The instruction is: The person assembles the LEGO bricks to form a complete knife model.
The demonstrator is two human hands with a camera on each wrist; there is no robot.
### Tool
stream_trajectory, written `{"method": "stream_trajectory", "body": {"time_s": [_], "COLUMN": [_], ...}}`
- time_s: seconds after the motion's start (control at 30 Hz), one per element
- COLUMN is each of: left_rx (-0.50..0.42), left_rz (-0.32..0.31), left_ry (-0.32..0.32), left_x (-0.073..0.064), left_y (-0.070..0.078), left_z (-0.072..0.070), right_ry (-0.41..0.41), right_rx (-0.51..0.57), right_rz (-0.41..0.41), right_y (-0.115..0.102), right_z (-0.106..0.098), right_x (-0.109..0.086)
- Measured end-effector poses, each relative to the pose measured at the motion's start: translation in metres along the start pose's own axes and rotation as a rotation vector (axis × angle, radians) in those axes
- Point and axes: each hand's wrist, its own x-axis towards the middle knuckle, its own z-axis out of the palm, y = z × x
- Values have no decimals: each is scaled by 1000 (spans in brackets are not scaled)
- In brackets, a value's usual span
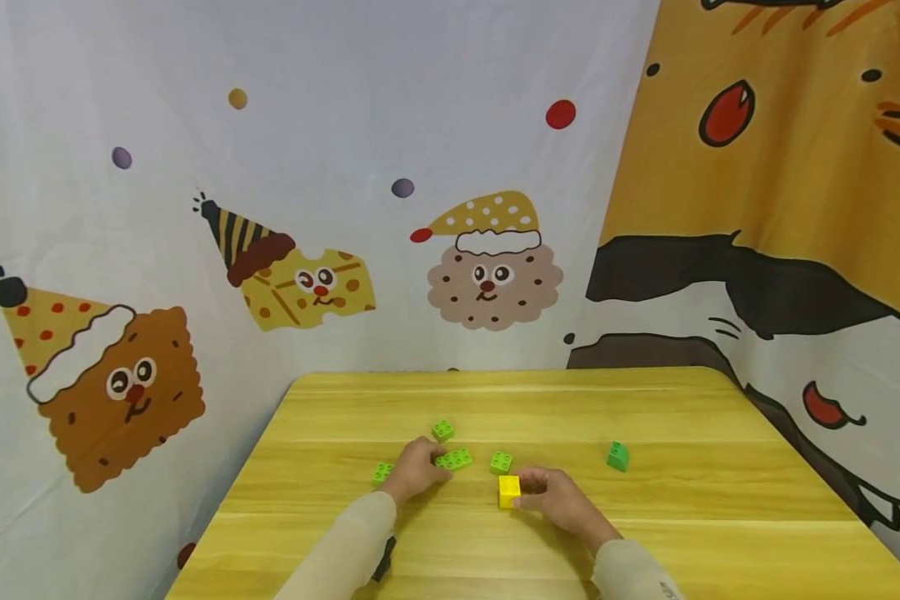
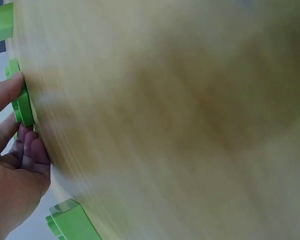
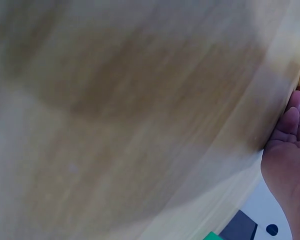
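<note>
My left hand (image 1: 418, 468) pinches the left end of a long light-green toy brick (image 1: 455, 459), which lies studs up on the table. In the left wrist view the thumb and a finger close on this brick from opposite sides. My right hand (image 1: 557, 497) pinches a yellow brick (image 1: 509, 492) at its right side; in the right wrist view only a corner of it shows. Between the hands sits a small light-green brick (image 1: 502, 462). Behind the long brick lies another small green brick (image 1: 442, 430), and left of my left hand one more green brick (image 1: 382, 472) is partly covered.
A darker green brick with a sloped side (image 1: 618, 456) stands on the right of the wooden table (image 1: 682, 417). A dark object (image 1: 384, 559) shows beside the left sleeve. Behind the table's far edge hangs a printed cloth (image 1: 360, 108).
</note>
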Motion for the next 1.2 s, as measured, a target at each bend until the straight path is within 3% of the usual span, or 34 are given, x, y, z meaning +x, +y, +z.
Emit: {"method": "stream_trajectory", "body": {"time_s": [0.53, 0.83, 1.2], "left_rx": [-199, -286, -294], "left_rz": [-15, -5, 33], "left_ry": [14, -23, -87], "left_x": [2, 0, -1], "left_y": [10, 23, 41], "left_z": [-10, -13, -6], "right_ry": [7, 12, 8], "right_rx": [14, 34, 45], "right_rz": [9, 16, 30], "right_y": [2, 0, -2], "right_z": [1, 3, 3], "right_x": [1, 0, 0]}}
